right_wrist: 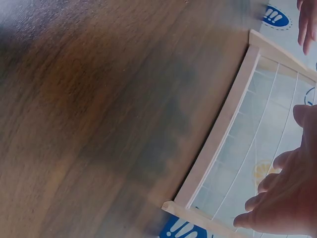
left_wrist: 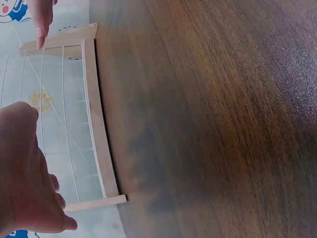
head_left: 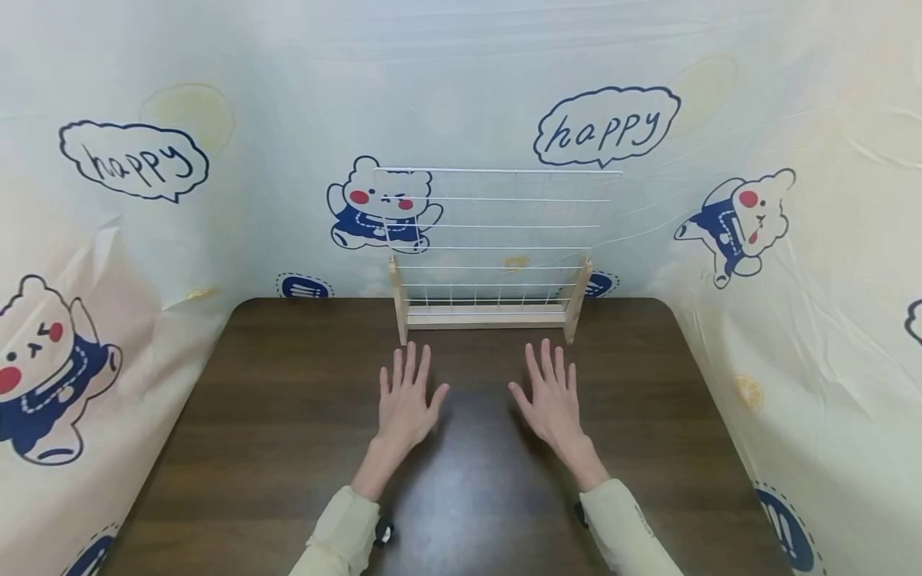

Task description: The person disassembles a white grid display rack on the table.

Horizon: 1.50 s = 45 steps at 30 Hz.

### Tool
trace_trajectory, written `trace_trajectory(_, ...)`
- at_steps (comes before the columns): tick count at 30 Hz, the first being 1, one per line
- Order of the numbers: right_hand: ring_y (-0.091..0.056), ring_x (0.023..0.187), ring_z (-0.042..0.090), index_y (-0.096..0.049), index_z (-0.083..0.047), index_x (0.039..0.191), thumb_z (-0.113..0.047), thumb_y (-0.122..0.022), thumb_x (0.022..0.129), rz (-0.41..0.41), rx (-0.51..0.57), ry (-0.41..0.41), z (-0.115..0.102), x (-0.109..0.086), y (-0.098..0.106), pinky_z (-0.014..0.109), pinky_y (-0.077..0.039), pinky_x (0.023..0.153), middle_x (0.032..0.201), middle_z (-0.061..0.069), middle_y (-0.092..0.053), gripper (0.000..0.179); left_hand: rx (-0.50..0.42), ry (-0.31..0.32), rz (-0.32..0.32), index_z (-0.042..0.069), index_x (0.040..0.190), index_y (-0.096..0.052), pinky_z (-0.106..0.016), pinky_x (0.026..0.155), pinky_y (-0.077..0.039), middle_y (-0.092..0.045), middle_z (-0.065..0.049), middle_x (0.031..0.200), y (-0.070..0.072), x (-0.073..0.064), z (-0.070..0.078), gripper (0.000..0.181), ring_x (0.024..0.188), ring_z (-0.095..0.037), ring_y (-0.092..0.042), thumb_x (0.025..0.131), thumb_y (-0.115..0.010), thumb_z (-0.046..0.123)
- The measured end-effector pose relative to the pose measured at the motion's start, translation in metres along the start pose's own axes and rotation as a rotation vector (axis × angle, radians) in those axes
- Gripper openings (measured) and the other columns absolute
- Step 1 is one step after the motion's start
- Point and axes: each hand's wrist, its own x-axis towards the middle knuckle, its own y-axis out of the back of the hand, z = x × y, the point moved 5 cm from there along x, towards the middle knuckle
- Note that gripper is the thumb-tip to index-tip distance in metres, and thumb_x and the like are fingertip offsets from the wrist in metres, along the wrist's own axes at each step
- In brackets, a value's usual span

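Observation:
A rack (head_left: 486, 318) with a pale wooden base and white wire rods stands at the back of the dark wooden table (head_left: 475, 480). In front of its left end is my left hand (head_left: 406, 406), palm down, fingers straight and spread, holding nothing. My right hand (head_left: 553, 404) mirrors it before the rack's right end, also spread and without anything in it. Both wrist views show the hands over the table, with the wooden base bar (left_wrist: 101, 124) beyond the left fingers and the same bar (right_wrist: 218, 129) past the right ones.
A pale curtain (head_left: 483, 72) printed with cartoon bears and the word "happy" hangs behind the table and along both sides. The table's back edge runs just behind the rack. Dark bands (head_left: 384, 532) sit at the cuffs of the light sleeves (head_left: 338, 528).

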Motion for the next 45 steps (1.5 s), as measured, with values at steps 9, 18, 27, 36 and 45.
trace_trajectory(9,-0.001,0.146,0.037,-0.018,-0.013,0.155,-0.048,-0.05,0.097,-0.017,0.009,-0.004,0.003,-0.001,-0.001,0.062,-0.01,0.114,0.16,0.015,-0.004,0.074,-0.081,-0.012,0.013,0.012,0.156,-0.013,-0.06,0.115,-0.007,0.001,-0.009,0.161,0.0,-0.003,-0.007,0.073,0.146,-0.031,0.004,0.1,-0.045,0.047)
trace_trajectory(18,-0.003,0.146,0.035,-0.018,-0.014,0.155,-0.045,-0.052,0.097,-0.006,0.023,-0.001,0.006,-0.006,-0.01,0.061,-0.009,0.115,0.16,0.013,-0.004,0.074,-0.145,-0.017,-0.008,0.013,0.156,-0.01,-0.057,0.116,-0.004,0.001,-0.009,0.161,0.001,-0.003,-0.01,0.071,0.145,-0.03,0.005,0.101,-0.043,0.044)
trace_trajectory(27,-0.005,0.146,0.034,-0.019,-0.013,0.155,-0.04,-0.05,0.099,0.026,0.158,0.003,0.01,-0.004,-0.014,0.062,-0.012,0.114,0.16,0.014,-0.007,0.069,-0.201,-0.006,-0.008,0.013,0.156,-0.01,-0.06,0.115,-0.009,0.001,-0.009,0.161,-0.005,0.0,-0.021,0.07,0.146,-0.032,0.002,0.102,-0.042,0.044)
trace_trajectory(36,-0.017,0.144,0.032,-0.026,-0.012,0.153,-0.025,-0.056,0.099,0.069,0.364,0.042,0.016,-0.003,-0.016,0.059,-0.016,0.115,0.159,0.013,-0.016,0.064,-0.369,0.02,0.042,0.009,0.155,-0.013,-0.064,0.112,-0.015,-0.007,-0.016,0.16,-0.009,0.002,-0.033,0.064,0.145,-0.036,-0.006,0.103,-0.045,0.031)
trace_trajectory(45,-0.036,0.135,0.038,-0.039,-0.006,0.147,-0.012,-0.065,0.093,0.191,0.378,0.051,0.036,0.007,-0.004,0.067,-0.023,0.108,0.15,0.018,-0.035,0.061,-0.606,0.082,0.143,0.0,0.148,-0.03,-0.051,0.114,-0.026,-0.033,-0.023,0.15,0.011,0.022,-0.046,0.053,0.137,-0.038,-0.031,0.102,-0.048,0.018)
